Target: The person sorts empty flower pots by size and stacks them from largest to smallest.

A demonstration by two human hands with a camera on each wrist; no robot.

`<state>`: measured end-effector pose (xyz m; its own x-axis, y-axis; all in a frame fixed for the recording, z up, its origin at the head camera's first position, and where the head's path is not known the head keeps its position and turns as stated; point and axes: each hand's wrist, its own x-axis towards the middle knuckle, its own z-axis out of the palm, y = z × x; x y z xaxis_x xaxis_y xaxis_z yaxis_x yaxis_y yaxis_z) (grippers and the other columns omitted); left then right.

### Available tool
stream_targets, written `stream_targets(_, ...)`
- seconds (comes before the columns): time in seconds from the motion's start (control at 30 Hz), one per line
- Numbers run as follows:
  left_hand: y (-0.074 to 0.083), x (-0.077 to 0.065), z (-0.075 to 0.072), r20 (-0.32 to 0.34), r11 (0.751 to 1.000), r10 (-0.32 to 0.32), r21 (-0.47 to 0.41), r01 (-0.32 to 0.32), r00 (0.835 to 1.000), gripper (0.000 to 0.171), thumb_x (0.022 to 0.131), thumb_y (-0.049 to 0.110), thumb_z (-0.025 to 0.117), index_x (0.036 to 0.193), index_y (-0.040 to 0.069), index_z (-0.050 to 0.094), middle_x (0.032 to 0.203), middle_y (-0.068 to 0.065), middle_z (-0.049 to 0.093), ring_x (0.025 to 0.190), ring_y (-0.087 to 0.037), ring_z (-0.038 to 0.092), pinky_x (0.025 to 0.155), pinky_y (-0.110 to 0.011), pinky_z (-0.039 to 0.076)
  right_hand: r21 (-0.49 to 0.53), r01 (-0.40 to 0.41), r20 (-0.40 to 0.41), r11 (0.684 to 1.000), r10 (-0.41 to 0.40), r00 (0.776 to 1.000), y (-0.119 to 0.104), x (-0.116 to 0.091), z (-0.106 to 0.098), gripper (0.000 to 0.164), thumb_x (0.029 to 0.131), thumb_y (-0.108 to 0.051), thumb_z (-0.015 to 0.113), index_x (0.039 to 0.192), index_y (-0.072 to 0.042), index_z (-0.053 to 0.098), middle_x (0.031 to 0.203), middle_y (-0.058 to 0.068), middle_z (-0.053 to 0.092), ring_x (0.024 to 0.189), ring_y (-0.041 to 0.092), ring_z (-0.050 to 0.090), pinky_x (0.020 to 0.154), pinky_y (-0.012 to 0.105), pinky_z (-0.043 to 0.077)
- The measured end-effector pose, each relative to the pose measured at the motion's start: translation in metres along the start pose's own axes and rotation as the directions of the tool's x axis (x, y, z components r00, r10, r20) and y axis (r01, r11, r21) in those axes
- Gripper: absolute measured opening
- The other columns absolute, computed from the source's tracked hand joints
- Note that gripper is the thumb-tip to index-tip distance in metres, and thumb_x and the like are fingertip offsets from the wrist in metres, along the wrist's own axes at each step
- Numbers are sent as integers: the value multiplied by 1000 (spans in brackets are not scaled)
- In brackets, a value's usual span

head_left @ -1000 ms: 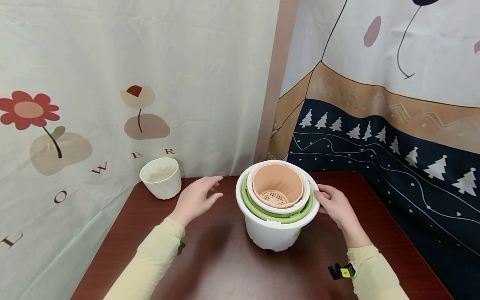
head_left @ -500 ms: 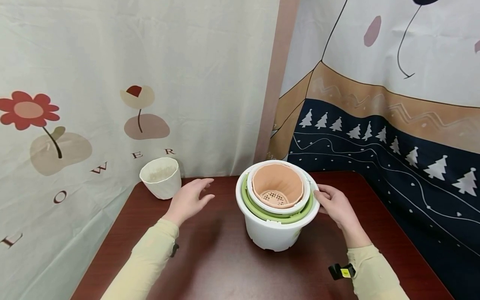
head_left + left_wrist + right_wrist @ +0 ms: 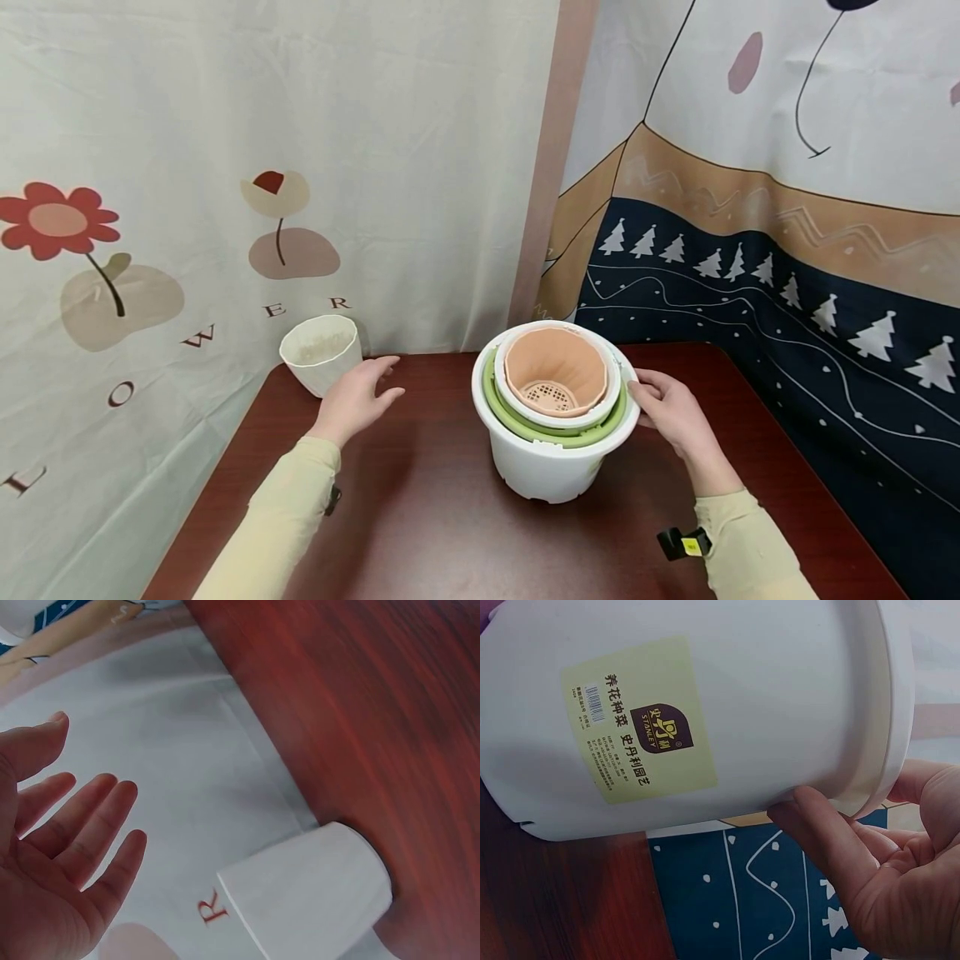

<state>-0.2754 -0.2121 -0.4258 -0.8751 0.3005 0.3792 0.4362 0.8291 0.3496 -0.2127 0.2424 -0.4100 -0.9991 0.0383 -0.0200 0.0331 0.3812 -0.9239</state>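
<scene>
A large white flowerpot point(image 3: 546, 467) stands upright on the table. Nested inside it are a green pot point(image 3: 555, 436), a smaller white pot point(image 3: 501, 385) and, innermost, a peach pot point(image 3: 555, 367) with a perforated bottom. My right hand point(image 3: 675, 417) grips the rim of the large pot at its right side; in the right wrist view the thumb point(image 3: 832, 840) lies under the rim, near a yellow label point(image 3: 641, 720). My left hand point(image 3: 352, 404), fingers loosely extended and holding nothing, is in the air beside a separate small white pot point(image 3: 318, 367), partly overlapping it in the head view.
The dark red wooden table point(image 3: 465, 533) bears all the pots. Behind it hangs a pale curtain point(image 3: 420, 167) with flower prints, close to the small white pot. A navy printed cloth point(image 3: 750, 333) hangs along the right side.
My left hand has moved left, away from the nested pots and closer to the small white pot. The right hand and the pots have stayed in place.
</scene>
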Motion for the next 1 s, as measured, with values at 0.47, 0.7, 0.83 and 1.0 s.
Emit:
stream_targets(0.47,-36,2,-7,22,994,-102,49,101,994,57,88,24,74,137,2,54,120,-21,66,105,-38,64,81,-55,52,0,-3,0,1000,3,1000,-1,0,0,56,104,-26,52,146,9,37,135,32,53,108,30,65,83,37,57)
stream_targets(0.7,-52,10,-11,-57,985,-108,131,115,993,61,85,26,77,135,0,55,126,-25,61,113,-45,57,88,-63,46,-4,-7,-4,1000,7,1000,-2,-1,0,56,104,-25,52,146,9,38,134,32,53,107,30,65,82,34,57)
stream_targets(0.83,-59,13,-13,-104,980,-106,158,122,989,64,81,27,79,134,0,55,127,-26,59,113,-49,55,89,-67,43,0,-7,-2,1000,7,1000,-3,-2,1,56,104,-25,52,146,9,38,134,32,53,106,28,66,81,34,57)
stream_targets(1.0,-71,17,-15,-149,978,-95,171,120,984,63,77,26,81,129,0,57,123,-26,60,109,-49,55,86,-66,43,7,-5,1,1000,5,1000,-4,-3,1,56,104,-25,52,146,9,37,134,32,53,106,28,66,83,37,57)
